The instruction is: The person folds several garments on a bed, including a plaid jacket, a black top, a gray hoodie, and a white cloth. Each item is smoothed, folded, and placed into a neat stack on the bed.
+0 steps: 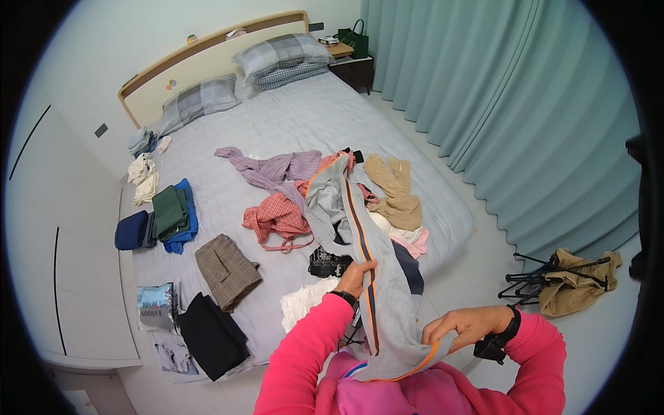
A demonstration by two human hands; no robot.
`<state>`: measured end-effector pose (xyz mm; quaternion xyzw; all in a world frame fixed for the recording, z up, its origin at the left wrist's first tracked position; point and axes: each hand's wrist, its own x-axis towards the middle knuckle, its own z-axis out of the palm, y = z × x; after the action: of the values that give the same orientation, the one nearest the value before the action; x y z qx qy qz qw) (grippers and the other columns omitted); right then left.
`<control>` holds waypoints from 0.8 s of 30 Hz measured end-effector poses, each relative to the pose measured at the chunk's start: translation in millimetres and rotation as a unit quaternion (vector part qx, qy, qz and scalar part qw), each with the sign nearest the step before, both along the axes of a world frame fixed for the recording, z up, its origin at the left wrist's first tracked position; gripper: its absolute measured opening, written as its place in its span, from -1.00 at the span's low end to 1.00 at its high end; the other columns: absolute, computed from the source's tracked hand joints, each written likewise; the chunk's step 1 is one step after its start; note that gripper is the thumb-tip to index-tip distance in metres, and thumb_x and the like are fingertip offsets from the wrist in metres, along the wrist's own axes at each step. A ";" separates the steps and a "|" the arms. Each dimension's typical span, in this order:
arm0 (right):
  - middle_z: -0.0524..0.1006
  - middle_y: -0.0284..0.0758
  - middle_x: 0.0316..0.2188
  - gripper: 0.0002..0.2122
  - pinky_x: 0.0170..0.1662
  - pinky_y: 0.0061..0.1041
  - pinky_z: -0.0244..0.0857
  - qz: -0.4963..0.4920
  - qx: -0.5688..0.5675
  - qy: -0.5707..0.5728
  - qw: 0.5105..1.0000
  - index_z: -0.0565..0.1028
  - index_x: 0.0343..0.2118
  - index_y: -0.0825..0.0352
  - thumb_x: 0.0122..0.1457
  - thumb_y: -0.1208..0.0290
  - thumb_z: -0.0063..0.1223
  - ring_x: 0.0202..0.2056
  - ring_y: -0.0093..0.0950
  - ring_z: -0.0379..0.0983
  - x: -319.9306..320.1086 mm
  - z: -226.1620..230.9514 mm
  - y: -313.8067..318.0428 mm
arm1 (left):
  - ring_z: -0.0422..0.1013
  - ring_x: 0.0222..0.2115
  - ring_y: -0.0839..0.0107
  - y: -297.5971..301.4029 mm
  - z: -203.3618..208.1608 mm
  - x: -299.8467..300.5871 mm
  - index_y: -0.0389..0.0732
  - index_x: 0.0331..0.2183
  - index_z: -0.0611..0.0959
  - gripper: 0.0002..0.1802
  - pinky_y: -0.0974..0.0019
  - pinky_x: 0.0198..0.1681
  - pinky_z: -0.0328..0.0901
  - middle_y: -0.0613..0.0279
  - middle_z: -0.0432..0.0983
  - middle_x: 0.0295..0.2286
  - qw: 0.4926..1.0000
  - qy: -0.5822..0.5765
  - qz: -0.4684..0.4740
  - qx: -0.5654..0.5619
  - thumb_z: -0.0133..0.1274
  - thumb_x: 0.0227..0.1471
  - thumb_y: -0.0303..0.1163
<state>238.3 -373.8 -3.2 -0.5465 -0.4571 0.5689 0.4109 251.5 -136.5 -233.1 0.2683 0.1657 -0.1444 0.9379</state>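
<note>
A long light-grey garment (391,304) with an orange and navy stripe hangs stretched between the bed and my body; its cut does not show whether it is trousers or a jacket. My left hand (355,278) is closed on its striped edge about halfway down. At the near end my right hand (467,325) pinches the orange-trimmed border. The far end lies over a loose heap with a purple garment (277,169), a red checked garment (277,218) and tan trousers (394,190). Near my left hand are a black patterned cloth (328,263) and a white garment (304,301).
Along the bed's left side lie folded green (171,211) and navy clothes (131,230), brown plaid shorts (227,271), a black folded garment (213,335) and a plastic-wrapped package (157,306). A folding frame with tan cloth (577,280) stands on the floor at right, below the curtain (477,90).
</note>
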 end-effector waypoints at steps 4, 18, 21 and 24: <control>0.42 -0.36 -0.05 -0.57 0.05 -0.38 0.21 -0.284 -0.139 -0.004 0.949 0.30 0.11 0.31 0.17 0.39 0.03 -0.05 -0.47 0.37 35.3 -0.2 -28.2 | 0.46 -0.29 0.36 2.6 72.4 18.3 -0.31 -0.07 0.43 -0.60 0.26 -0.17 0.40 0.18 0.49 -0.25 0.987 -0.097 -0.018 0.124 0.00 -0.01 -0.53; 0.51 -0.41 -0.30 -0.70 -0.24 -0.64 0.31 -0.584 0.120 -0.015 0.803 0.49 -0.17 0.39 0.21 0.22 -0.01 -0.31 -0.65 0.41 170.6 5.6 -30.1 | 0.08 0.11 0.45 -78.2 210.6 -42.2 -0.30 0.22 -0.02 -0.25 0.38 0.15 0.03 0.21 0.11 0.13 0.905 -0.320 -0.238 0.151 -0.11 0.19 -0.15; 0.52 -0.38 -0.27 -0.69 -0.17 -0.59 0.32 -0.604 0.291 -0.058 0.740 0.47 -0.17 0.42 0.25 0.24 -0.08 -0.25 -0.62 0.43 155.3 59.0 -87.0 | 0.30 -0.05 0.46 -63.8 211.4 -37.4 -0.31 0.12 0.27 -0.38 0.38 0.03 0.18 0.21 0.37 -0.03 0.943 -0.223 -0.108 0.223 -0.17 0.20 -0.05; 0.51 -0.36 -0.19 -0.67 -0.06 -0.56 0.32 -0.611 0.373 -0.072 0.694 0.42 -0.08 0.41 0.29 0.24 -0.16 -0.16 -0.57 0.43 129.8 114.9 -124.9 | 0.39 -0.15 0.42 -51.5 210.1 -16.4 -0.31 0.02 0.42 -0.51 0.35 -0.02 0.25 0.21 0.47 -0.13 0.968 -0.184 0.030 0.170 -0.13 0.19 -0.14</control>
<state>368.1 -498.7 111.7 -0.5468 -0.2248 -0.0660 0.8038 235.1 -188.0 -23.0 0.4403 0.0207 -0.0340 0.8970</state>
